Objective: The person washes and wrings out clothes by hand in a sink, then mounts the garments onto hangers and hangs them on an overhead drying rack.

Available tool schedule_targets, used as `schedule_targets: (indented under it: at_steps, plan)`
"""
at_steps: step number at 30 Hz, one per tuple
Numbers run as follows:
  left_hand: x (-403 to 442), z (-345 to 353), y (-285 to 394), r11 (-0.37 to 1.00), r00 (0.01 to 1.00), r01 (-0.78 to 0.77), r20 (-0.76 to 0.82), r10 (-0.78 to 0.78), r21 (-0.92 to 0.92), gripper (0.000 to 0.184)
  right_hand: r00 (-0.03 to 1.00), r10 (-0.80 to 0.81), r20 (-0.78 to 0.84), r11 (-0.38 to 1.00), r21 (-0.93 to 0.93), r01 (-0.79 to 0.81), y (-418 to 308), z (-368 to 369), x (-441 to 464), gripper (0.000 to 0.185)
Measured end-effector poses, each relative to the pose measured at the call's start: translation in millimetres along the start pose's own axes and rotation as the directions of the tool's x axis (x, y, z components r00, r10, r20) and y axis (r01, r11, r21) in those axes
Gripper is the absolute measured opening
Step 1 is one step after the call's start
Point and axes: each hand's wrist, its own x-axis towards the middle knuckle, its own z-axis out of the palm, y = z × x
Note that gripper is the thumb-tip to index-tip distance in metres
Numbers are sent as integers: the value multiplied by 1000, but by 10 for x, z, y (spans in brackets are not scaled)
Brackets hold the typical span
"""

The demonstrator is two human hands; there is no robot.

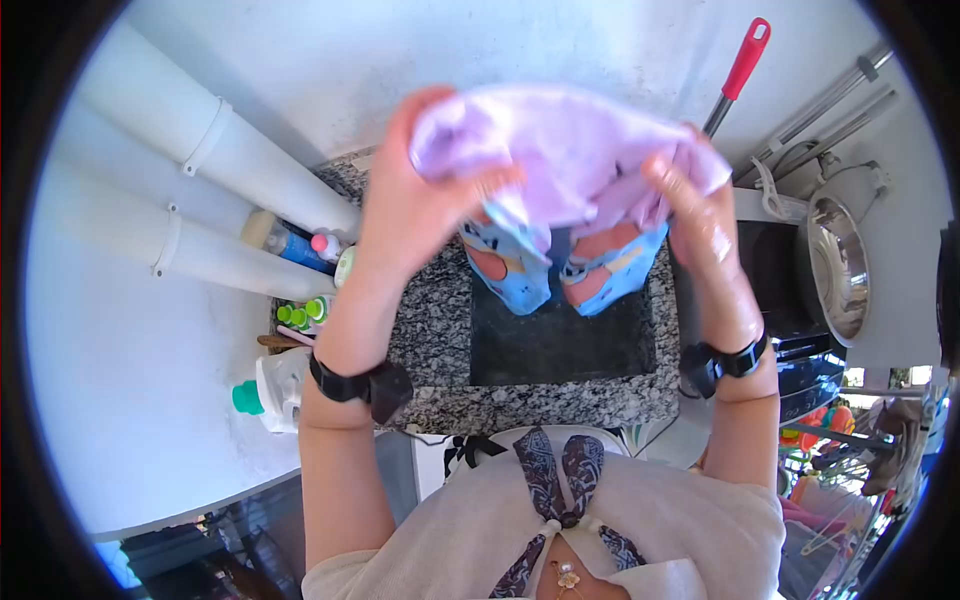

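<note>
A pink and light-blue printed cloth is held up by both hands over a dark sink basin set in a speckled granite counter. My left hand grips its left end, thumb in front and fingers behind. At the right end, my right hand holds the cloth the same way; that hand looks wet. Two blue patterned parts of the cloth hang down between the hands, above the basin. Some fingers are hidden behind the fabric.
Green-capped bottles and a white jug stand at the left of the counter, beside white pipes. On the right are a metal bowl and a red-handled tool near the wall.
</note>
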Motion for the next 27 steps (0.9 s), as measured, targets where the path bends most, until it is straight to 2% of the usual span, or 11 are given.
schedule_targets:
  at_steps: [3, 5, 6, 7, 9, 11, 13, 16, 21, 25, 27]
  plan:
    - [-480, 114, -637, 977, 990, 71, 106, -94, 203, 45, 945, 326, 5, 945, -25, -326, 703, -182, -230, 18]
    - [-939, 267, -1359, 912, 916, 296, 184, -356, 285, 39, 924, 380, -45, 909, -169, -382, 1599, -390, -441, 19]
    - [-1166, 378, -1794, 884, 901, 290, 206, -381, 366, 37, 907, 404, -120, 870, -257, -421, 2050, -482, -551, 22]
    - [-1393, 508, -2226, 851, 883, 285, 225, -412, 441, 37, 885, 423, -194, 817, -342, -465, 2486, -561, -684, 26]
    - [-1740, 775, -3001, 782, 918, 131, 223, -327, 609, 37, 905, 218, -365, 571, -705, -422, 3300, -670, -965, 37]
    - [-1879, 978, -3478, 685, 890, 133, 217, -400, 717, 43, 848, 256, -464, 362, -768, -529, 3886, -661, -1176, 40]
    - [-1995, 1140, -3982, 595, 855, 122, 220, -470, 795, 42, 900, 186, -393, 183, -886, -425, 4237, -574, -1273, 38]
    - [-2133, 1269, -4368, 519, 754, 140, 249, -607, 843, 47, 942, 261, -211, 163, -952, -259, 4493, -441, -1251, 31]
    - [-2261, 1417, -4818, 419, 583, 146, 264, -769, 896, 51, 854, 484, -189, 131, -949, -285, 5221, -572, -1382, 30]
    - [-2374, 1467, -5101, 419, 596, -15, 344, -725, 908, 45, 807, 573, -145, 53, -976, -212, 5393, -602, -1393, 28]
    - [-2317, 1474, -5068, 421, 409, -48, 402, -819, 906, 34, 817, 567, -108, -5, -992, -127, 5463, -595, -1481, 30]
